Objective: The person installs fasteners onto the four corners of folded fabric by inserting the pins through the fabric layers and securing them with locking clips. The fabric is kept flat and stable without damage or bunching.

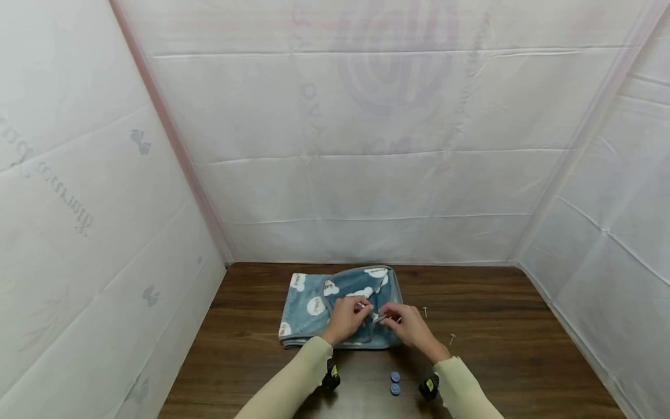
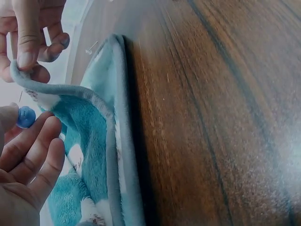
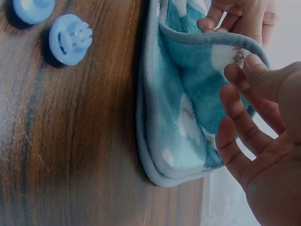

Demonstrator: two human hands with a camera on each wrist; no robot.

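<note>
A folded teal blanket (image 1: 309, 317) with white cloud patches and grey binding lies on the table. My left hand (image 1: 345, 319) is over its front middle, pinching a small round blue clip (image 2: 26, 117) between thumb and forefinger. Beside it, my right hand (image 1: 410, 327) pinches the lifted corner of the blanket's top layer by the grey binding (image 2: 61, 88). In the right wrist view the thumb and forefinger of the right hand (image 3: 268, 103) meet at that raised edge. How near the clip is to the cloth is hard to tell.
Two more blue clips (image 1: 395, 377) (image 3: 70, 40) lie on the brown wooden table (image 1: 251, 372) in front of the blanket. Two small pale pins (image 1: 425, 311) (image 1: 452, 338) lie to its right. White sheet walls (image 1: 366, 186) enclose the table at the back and sides.
</note>
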